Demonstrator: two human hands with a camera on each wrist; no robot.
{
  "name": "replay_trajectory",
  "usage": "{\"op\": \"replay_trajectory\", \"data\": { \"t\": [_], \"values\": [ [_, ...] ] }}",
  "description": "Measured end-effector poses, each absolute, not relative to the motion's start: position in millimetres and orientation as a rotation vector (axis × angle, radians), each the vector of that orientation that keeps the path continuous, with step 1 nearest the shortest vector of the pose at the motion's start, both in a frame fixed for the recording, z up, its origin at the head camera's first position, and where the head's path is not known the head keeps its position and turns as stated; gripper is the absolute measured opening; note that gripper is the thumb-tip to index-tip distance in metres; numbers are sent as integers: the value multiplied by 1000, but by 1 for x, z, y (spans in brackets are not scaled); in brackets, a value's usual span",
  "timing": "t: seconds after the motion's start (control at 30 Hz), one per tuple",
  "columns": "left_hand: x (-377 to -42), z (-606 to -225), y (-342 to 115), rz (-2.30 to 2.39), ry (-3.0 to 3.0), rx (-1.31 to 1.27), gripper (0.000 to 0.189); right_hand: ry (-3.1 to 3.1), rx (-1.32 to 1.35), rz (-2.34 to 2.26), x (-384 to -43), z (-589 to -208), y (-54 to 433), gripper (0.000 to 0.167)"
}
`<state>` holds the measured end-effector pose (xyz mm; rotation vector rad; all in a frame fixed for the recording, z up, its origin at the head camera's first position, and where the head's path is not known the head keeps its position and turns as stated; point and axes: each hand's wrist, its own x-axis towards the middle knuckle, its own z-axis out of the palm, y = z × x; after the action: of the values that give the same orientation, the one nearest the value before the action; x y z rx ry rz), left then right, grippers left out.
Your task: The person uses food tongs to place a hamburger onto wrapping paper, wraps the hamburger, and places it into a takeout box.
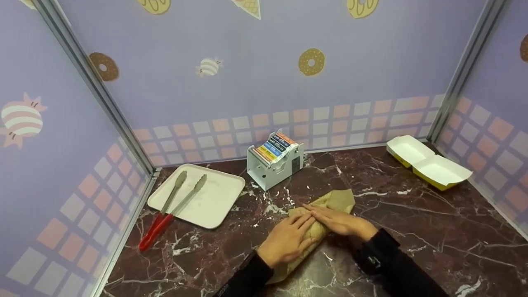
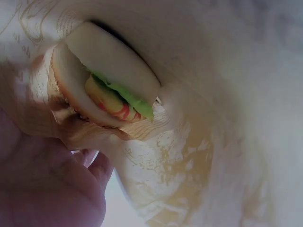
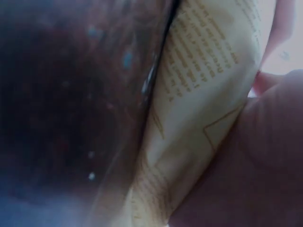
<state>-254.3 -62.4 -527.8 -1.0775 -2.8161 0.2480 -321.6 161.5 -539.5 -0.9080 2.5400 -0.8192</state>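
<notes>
A sheet of printed tan wrapping paper (image 1: 341, 200) lies folded lengthwise on the table around a burger. Through the paper's open end in the left wrist view, the burger's pale bun (image 2: 113, 56), a green lettuce leaf (image 2: 135, 100) and a filling with red sauce show. My left hand (image 1: 284, 238) rests on the near part of the wrap, fingers extended. From the right, my right hand (image 1: 336, 220) lies over its middle with straight fingers, and the fingertips of both hands meet on top. Printed lines on the paper (image 3: 199, 61) run beside the right palm.
A white tray (image 1: 220, 194) at the left bears tongs (image 1: 159, 220) with red handles. Behind the wrap stands a white dispenser (image 1: 268, 173) with rolls of colourful labels. An open yellow-and-white box (image 1: 439, 169) sits at the back right, near the wall.
</notes>
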Motion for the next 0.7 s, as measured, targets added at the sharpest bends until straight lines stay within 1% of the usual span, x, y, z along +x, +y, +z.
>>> {"op": "replay_trajectory", "data": {
  "t": [0.2,0.47,0.6,0.7],
  "values": [
    [-256,-529,-65,342,-2774,-1098,61,2544,-934,-648,-331,-539,172,58],
    [-257,-529,-65,237,-2807,-1064,58,2813,-1204,-297,-335,-556,180,51],
    [-255,-529,-63,176,-2857,-1060,59,2893,-1271,-268,-333,-564,183,50],
    [-253,-530,-61,200,-2845,-1064,59,2911,-1282,-291,-332,-561,183,49]
  ]
}}
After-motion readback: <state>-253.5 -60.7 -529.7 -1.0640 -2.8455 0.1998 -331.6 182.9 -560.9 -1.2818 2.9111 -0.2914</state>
